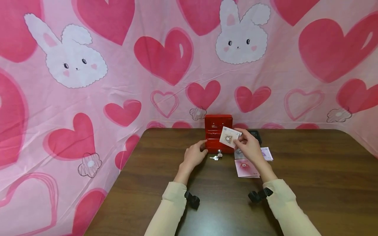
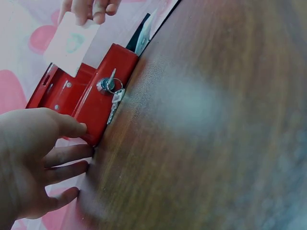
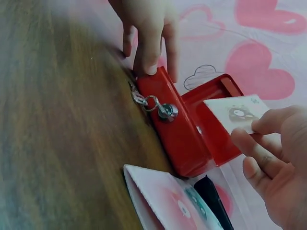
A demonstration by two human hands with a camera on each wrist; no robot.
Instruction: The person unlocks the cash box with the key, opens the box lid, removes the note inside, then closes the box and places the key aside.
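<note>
A small red cash box (image 1: 212, 149) stands at the back of the table with its lid raised. Keys on a ring (image 2: 115, 98) hang from the lock (image 3: 168, 112) on its front. My left hand (image 1: 193, 155) touches the box's left end, thumb at the front edge and fingers spread beside it. Between thumb and fingers, my right hand (image 1: 250, 146) pinches a pale folded banknote (image 1: 228, 137), tilted over the open box. Below that hand, a pink folded banknote (image 1: 246, 167) lies on the table. A grey-green note (image 3: 194, 201) lies behind it, partly covered.
A purple-white note (image 1: 267, 153) lies to the right of the pink one. Behind the right hand is a black object (image 1: 255, 135), mostly hidden. The wooden table (image 1: 319, 177) meets a pink curtain with hearts and rabbits (image 1: 251, 75) at its back.
</note>
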